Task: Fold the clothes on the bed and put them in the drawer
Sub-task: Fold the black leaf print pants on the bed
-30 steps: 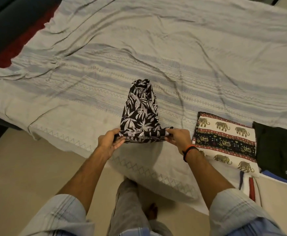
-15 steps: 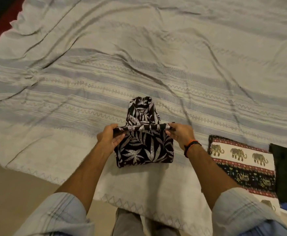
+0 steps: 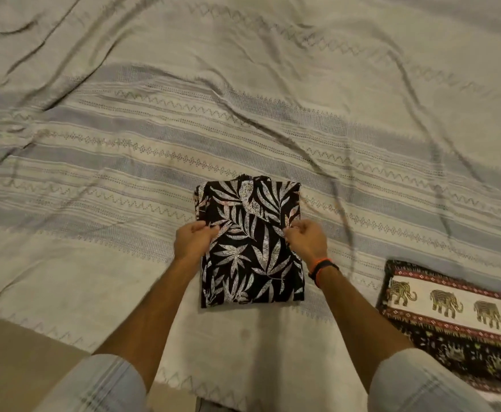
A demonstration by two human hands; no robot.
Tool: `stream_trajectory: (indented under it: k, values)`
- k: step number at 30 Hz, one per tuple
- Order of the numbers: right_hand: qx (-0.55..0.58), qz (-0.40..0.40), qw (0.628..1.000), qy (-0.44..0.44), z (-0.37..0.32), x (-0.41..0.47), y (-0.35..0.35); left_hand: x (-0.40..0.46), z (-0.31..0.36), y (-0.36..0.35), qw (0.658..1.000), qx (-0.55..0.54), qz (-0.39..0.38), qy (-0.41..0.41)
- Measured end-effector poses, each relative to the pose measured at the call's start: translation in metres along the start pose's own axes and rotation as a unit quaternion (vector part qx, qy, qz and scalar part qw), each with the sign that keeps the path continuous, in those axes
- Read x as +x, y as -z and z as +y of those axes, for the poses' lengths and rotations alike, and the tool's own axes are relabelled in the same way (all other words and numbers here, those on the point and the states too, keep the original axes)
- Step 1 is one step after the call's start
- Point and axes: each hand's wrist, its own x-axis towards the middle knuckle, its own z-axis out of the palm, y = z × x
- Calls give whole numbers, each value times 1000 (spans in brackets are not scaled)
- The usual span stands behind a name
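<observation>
Left hand [image 3: 194, 240] and right hand [image 3: 304, 240] pinch opposite edges of the black leaf-print folded garment [image 3: 250, 242], squaring it flat on the striped bed cover [image 3: 124, 162] (likely for stacking).

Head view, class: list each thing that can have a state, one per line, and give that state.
Leaf-print garment: folded into a rectangle, flat on the bed.
Left hand: pinches the garment's left edge.
Right hand: pinches the garment's right edge.
Elephant-print cloth: folded, flat on the bed.
Bedsheet: spread out, wrinkled.
</observation>
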Motion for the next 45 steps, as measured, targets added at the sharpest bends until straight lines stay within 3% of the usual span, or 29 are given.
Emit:
stream_trajectory:
  k: [3,5,9,12,17,20,23,29,45]
  values:
    - [-53,23,998,-9,18,-1,-4,5,-21,0,993,104,62,-4]
    - [-62,13,998,-27,33,2,-9,10,-35,0,991,118,68,7]
    - [-52,2,997,-59,56,10,-19,20,-55,-2,997,72,-7,15]
    - [26,-20,996,-89,57,15,-22,27,-64,-5,997,24,-61,39]
    - [40,-54,996,-57,57,19,-31,31,-65,-16,991,37,-115,57]
    - [97,-103,989,-45,52,14,-38,27,-63,-26,992,62,-105,9]
    - [77,-117,990,-1,46,10,-42,21,-63,-25,994,46,-94,-15]
    - [112,-155,982,3,41,-1,-34,10,-53,-14,986,0,-166,-8]
    - [251,-103,962,-16,50,-138,76,-135,-21,-10,972,18,-227,-56]
